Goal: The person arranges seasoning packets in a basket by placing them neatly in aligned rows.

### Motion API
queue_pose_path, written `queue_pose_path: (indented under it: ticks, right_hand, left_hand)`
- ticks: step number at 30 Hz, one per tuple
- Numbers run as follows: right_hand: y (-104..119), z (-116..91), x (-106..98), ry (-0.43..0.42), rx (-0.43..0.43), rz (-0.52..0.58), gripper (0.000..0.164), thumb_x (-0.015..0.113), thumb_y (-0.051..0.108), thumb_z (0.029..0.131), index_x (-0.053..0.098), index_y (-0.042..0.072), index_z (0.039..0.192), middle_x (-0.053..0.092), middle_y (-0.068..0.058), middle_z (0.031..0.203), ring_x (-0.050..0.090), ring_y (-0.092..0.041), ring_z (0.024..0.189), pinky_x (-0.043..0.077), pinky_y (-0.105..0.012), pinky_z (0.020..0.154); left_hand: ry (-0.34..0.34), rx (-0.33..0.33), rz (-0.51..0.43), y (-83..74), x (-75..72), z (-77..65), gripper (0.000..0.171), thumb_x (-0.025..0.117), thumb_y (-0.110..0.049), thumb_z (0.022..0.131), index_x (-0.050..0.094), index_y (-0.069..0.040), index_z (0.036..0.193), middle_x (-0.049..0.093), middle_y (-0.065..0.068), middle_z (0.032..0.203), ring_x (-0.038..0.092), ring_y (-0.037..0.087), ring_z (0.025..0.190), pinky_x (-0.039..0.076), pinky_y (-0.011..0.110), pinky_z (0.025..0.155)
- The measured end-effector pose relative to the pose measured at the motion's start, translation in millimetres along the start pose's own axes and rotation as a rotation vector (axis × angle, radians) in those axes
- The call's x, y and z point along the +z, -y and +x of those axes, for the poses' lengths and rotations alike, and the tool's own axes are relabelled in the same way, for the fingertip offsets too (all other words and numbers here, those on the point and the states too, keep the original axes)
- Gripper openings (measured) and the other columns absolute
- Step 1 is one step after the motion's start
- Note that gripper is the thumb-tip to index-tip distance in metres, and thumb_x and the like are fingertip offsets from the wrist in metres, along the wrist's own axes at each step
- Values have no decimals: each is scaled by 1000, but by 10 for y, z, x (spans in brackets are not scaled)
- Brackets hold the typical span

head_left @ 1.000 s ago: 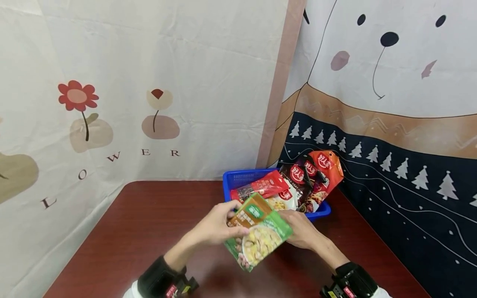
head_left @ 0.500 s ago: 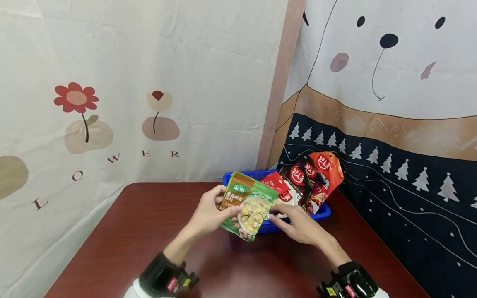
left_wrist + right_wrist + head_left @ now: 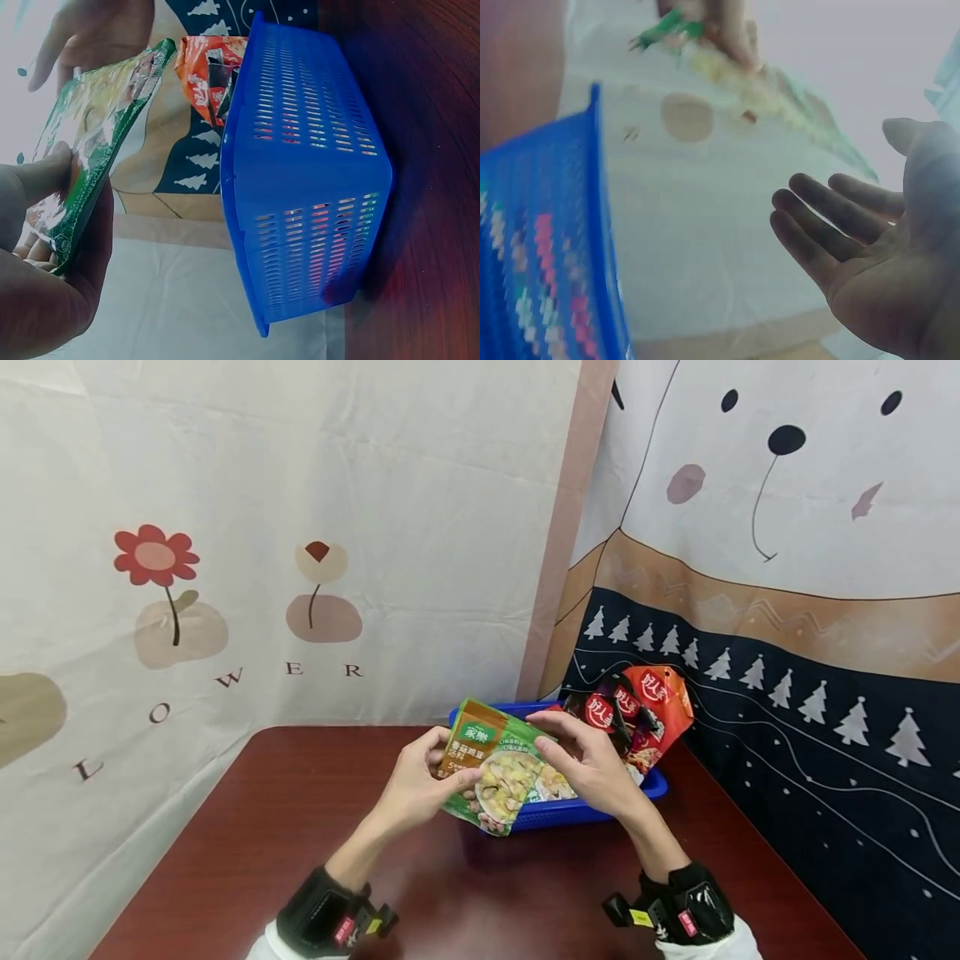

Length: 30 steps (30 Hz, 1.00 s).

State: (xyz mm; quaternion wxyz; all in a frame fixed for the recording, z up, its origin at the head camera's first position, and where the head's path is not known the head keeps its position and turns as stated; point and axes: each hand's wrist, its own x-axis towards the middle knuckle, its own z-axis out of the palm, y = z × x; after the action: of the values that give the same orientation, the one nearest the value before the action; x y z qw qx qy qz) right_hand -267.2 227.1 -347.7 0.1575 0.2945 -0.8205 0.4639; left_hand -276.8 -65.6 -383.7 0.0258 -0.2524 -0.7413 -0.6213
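My left hand (image 3: pixel 416 785) pinches a green and brown seasoning packet (image 3: pixel 506 777) by its left side, thumb on the front. The packet, printed with a bowl of food, is tilted above the front left of a blue perforated basket (image 3: pixel 558 814). In the left wrist view the packet (image 3: pixel 94 135) is seen nearly edge-on, level with the basket's rim. Just right of the packet hovers my right hand (image 3: pixel 596 764). Its fingers are spread and loosely bent, and the right wrist view shows the palm (image 3: pixel 885 277) holding nothing.
Inside the basket stand an orange-red packet (image 3: pixel 666 693), dark packets (image 3: pixel 600 710) and a whitish one (image 3: pixel 553 787), partly hidden by the right hand. The brown table (image 3: pixel 322 827) meets printed cloth hangings (image 3: pixel 420 527) behind and at the right.
The left hand has raised the packet from in front of the basket and turned it more upright. The right hand has moved up from the basket's front to beside the packet's upper right.
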Motion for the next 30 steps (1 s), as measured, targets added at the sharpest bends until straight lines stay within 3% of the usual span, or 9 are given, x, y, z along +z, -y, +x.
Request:
queue_pose_path:
  ticks: [6,11,22,30]
  right_hand:
    - [114,44,154,-37,-36,30,32,76,12,108,75,9,139,81,-15,116,72,-7,81,63,-26,66]
    - [104,32,220,-77,-80,48,18,78,5,104,82,5,121,80,-13,93,65,-6,64,56,-26,52]
    - [83,41,185,-17,-75,71,8,79,2,103,84,5,109,77,-12,86,62,-7,62,55,-26,51]
    - [112,34,148,0,-60,39,8,78,3,105,84,5,109,78,-11,90,64,-7,65,58,-27,54]
  left_hand:
    - [12,52,12,-15,33,-27,36,86,-18,102,65,-11,131,88,12,103,86,21,84,69,31,75]
    - [24,82,40,-33,60,-39,37,87,-18,102,66,-10,131,88,11,103,84,18,83,67,29,73]
    - [55,111,112,-16,18,-24,34,87,-17,101,67,-11,127,87,9,99,83,13,81,66,28,71]
    - [78,126,89,42,44,-6,34,86,-16,102,67,-11,130,88,13,107,85,14,86,70,31,74]
